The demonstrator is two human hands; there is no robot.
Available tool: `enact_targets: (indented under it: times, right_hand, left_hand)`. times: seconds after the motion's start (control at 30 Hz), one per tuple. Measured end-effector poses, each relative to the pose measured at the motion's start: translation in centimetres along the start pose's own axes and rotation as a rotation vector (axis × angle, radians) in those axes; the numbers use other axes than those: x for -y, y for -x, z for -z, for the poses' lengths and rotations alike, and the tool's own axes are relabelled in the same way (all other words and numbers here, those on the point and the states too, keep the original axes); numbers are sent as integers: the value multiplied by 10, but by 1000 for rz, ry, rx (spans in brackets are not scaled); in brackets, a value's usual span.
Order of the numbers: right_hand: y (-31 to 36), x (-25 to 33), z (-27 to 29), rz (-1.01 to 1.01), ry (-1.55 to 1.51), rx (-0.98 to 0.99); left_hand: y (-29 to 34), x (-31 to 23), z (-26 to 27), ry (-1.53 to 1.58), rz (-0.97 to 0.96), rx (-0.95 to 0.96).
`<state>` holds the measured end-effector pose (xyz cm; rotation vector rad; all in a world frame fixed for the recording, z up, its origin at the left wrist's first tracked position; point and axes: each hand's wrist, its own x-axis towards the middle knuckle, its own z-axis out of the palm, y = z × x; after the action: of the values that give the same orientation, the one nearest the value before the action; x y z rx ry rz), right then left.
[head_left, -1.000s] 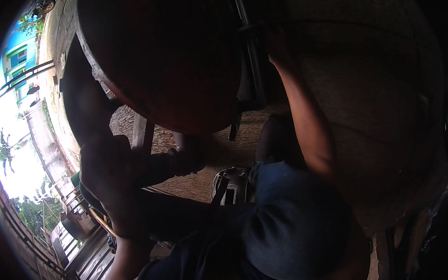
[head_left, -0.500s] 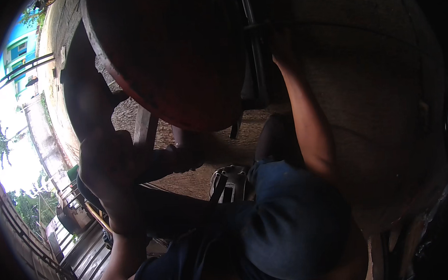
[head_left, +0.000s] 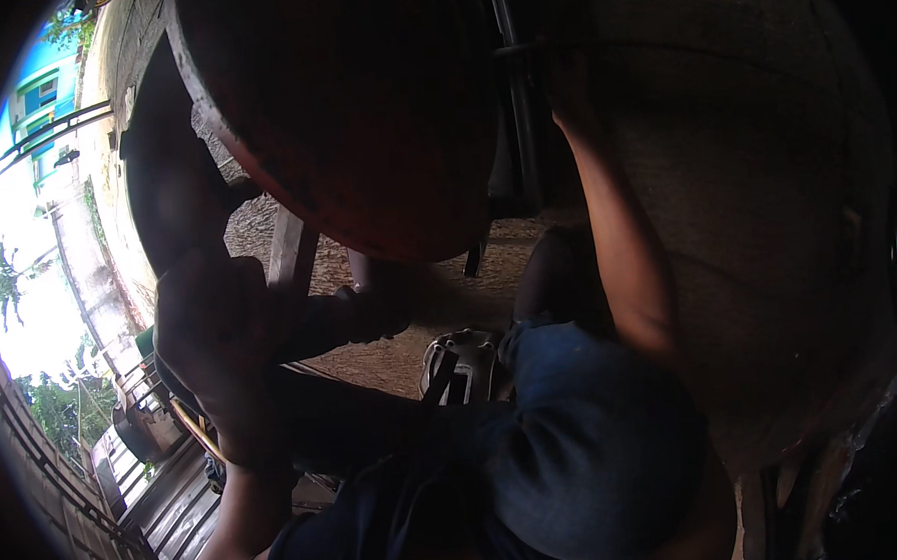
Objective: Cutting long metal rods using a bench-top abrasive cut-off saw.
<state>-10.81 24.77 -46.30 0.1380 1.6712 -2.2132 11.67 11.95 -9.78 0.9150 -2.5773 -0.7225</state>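
Note:
A large reddish-brown rounded drum (head_left: 364,184) with a pale worn rim fills the upper middle. Along its right side runs a dark upright metal bar (head_left: 517,97), with a thin rod across it. My right hand (head_left: 566,87) reaches up beside this bar; deep shade hides its fingers, so its hold on the bar cannot be told. At the left, my left hand (head_left: 215,315) looks closed in shadow, at the lower end of a long dark shape (head_left: 168,162) beside the drum's rim. What that dark shape is cannot be made out.
My bent leg in blue jeans (head_left: 595,434) lies below the drum. A grey metal part with slots (head_left: 460,365) sits on the brown rough ground (head_left: 372,368). A wooden post (head_left: 292,249) stands under the drum. Slatted boards (head_left: 178,502) are at lower left.
The view has shifted very slightly. My right forearm and the drum appear a little farther right in it; both hands keep nearly the same places.

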Motion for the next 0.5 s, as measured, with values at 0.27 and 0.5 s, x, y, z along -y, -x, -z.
enact_targets:
  times: [0.27, 0.5]
  right_hand:
    - [-9, -10, -2, -2, 22, -37]
    - [-2, -3, -3, 238, 94, 153]
  left_hand:
    - [-4, 55, 20, 973, 354, 393]
    - [-2, 53, 11, -582, -554, 157]
